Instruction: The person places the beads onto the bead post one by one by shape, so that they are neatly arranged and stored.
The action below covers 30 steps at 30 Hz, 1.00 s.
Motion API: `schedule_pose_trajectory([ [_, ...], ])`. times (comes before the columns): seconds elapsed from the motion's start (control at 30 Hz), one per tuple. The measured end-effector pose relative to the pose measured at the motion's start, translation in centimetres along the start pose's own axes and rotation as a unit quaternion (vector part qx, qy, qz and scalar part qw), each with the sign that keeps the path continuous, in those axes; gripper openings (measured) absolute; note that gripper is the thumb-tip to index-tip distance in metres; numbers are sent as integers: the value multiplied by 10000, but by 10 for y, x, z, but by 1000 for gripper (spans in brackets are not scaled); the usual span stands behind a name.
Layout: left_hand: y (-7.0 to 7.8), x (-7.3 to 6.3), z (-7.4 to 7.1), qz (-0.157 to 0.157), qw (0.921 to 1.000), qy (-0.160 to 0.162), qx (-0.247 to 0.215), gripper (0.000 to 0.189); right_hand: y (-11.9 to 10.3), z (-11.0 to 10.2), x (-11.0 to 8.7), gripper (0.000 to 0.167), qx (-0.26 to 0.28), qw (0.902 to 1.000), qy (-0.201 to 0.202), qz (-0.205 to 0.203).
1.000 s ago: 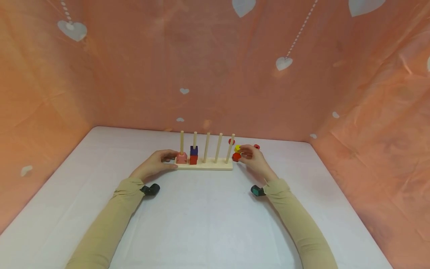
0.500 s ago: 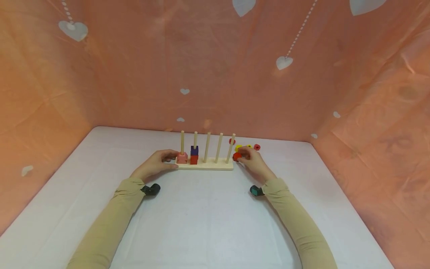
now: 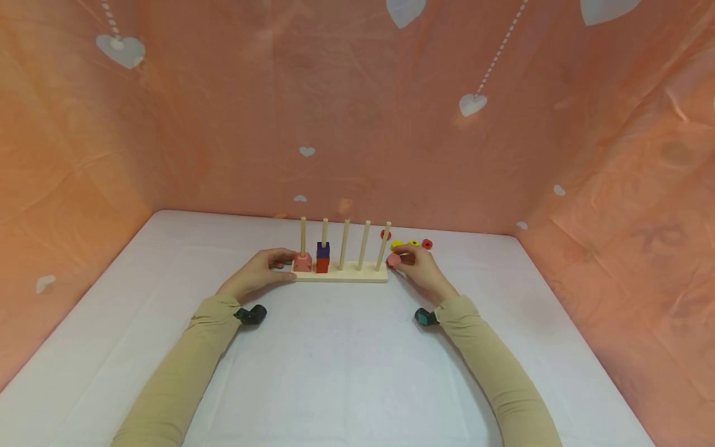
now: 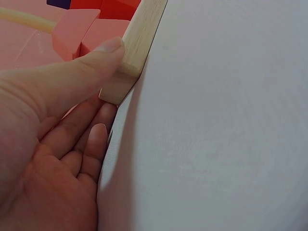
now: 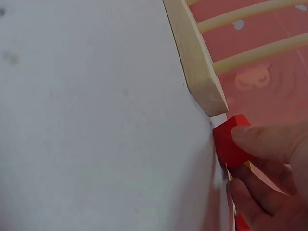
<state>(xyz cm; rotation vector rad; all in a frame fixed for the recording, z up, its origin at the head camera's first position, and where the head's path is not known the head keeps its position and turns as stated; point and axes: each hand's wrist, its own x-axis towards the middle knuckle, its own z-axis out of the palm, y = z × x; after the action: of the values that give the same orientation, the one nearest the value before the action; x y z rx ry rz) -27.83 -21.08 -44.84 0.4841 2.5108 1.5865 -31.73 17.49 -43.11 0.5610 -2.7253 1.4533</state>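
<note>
The right hand [image 3: 420, 268] pinches a bright red, flat-faced block [image 5: 230, 139] between thumb and fingers, just beside the right end of a pale wooden peg rack [image 3: 354, 279]. The red block has crisp edges and a smooth, even colour in the right wrist view; from the head its near face looks paler and many-sided. Whether its underside touches the counter [image 3: 335, 366] cannot be told.

The left hand [image 3: 258, 273] grips the rack's other end, thumb on the front edge and fingers behind. The rack is a long, narrow base with visible grain and five round upright rods [image 3: 344, 245]. A pink faceted piece [image 3: 303, 264] sits low on the leftmost rod; the next carries a dark purple block [image 3: 323, 250] on top of a red squarish block [image 3: 322, 266].

Beyond the right hand lie small yellow pieces [image 3: 396, 245] and a small red piece with a dark hole [image 3: 427, 244].
</note>
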Motion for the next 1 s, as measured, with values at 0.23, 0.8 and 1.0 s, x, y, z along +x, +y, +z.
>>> schedule_pose_trajectory([
  [0.23,0,-1,-1,-5,10000,-35,-84,61,-3,-1,-1,44,264,9991,-99,307],
  [0.8,9,-4,1,-108,9999,-53,-79,59,-5,-3,-3,40,3,9995,-319,90],
  [1.0,3,-1,0,-168,9998,-53,-55,60,0,-1,-4,37,17,9993,-303,219],
])
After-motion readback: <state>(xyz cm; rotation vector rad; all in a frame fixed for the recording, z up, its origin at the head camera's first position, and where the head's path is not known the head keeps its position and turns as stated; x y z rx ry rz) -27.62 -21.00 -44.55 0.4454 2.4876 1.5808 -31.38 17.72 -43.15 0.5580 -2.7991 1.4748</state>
